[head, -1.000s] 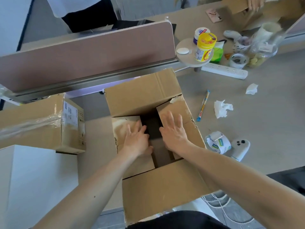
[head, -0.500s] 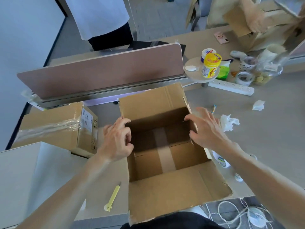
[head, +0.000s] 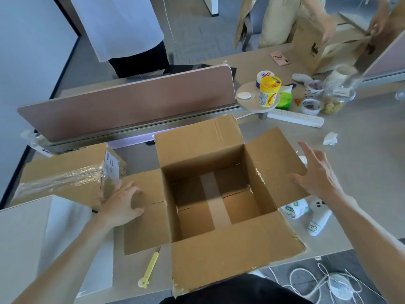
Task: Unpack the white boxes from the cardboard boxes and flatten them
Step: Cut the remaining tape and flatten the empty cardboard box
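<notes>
Cardboard box [head: 230, 249] open; left hand [head: 121, 202] on flap [head: 146, 233], right hand [head: 317, 174] beside opposite flap [head: 274, 159].

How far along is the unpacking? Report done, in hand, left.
Done: the open box is empty, and a white box stands left of it. In hand: the left hand presses the left flap down, the right hand hovers open by the right flap. Left: flatten this box; open the taped box.
</notes>
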Tool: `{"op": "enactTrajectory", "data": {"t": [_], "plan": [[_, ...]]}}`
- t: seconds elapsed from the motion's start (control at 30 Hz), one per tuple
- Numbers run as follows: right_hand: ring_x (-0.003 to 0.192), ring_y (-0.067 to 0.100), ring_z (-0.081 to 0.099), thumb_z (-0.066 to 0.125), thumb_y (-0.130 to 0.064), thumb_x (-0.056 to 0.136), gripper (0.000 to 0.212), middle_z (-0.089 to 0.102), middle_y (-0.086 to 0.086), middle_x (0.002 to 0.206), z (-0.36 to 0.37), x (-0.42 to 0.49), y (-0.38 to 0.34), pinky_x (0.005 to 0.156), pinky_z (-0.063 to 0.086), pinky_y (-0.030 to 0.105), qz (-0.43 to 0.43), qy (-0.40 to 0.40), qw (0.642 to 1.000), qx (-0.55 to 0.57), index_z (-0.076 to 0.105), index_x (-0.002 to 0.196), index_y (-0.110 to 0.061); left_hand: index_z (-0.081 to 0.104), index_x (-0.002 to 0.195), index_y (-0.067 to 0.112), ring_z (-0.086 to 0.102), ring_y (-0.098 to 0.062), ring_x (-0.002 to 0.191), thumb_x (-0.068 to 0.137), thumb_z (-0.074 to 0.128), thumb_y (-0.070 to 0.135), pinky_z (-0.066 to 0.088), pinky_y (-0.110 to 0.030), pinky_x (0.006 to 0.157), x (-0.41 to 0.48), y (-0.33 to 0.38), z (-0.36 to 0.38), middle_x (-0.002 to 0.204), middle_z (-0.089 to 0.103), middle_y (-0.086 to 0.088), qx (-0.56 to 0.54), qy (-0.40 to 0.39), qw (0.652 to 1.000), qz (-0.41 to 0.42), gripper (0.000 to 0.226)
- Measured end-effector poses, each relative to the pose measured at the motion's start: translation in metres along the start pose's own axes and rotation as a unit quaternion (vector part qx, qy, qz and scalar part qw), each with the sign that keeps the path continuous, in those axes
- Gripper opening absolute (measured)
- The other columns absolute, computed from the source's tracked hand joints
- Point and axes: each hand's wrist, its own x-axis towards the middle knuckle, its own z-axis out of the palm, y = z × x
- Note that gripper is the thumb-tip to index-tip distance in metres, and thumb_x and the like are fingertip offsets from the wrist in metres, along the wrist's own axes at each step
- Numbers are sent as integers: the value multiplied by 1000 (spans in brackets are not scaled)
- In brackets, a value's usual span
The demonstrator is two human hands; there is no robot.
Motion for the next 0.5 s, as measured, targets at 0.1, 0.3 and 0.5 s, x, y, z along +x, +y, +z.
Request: {"op": "enactTrajectory", "data": {"t": [0.1,0.3,0.5], "plan": [[112,39,45,81,-20,73,91,43,18,120,20,-26,11,93,42,50,61,62,996,32,26,145,-31,38,145,31,16,-25,150,86,65,37,16,-57,118,14,8,4,160,25,-2,-26,-44,998,-23,65],[118,40,45,84,-28,73,84,48,22,123,51,-69,14,101,38,49,183,124,970,105,33,138,-11,33,151,21,36,-31,141,95,54,51,28,-48,115,46,53,-6,155,38,-5,-125,8,991,-52,67],[73,21,59,80,-44,75,72,57,10,101,61,-88,-4,69,49,36,360,37,878,313,34,123,-16,60,109,8,56,-31,110,92,53,63,45,-43,95,92,70,-4,114,62,-9,-239,-5,969,-55,58]]}}
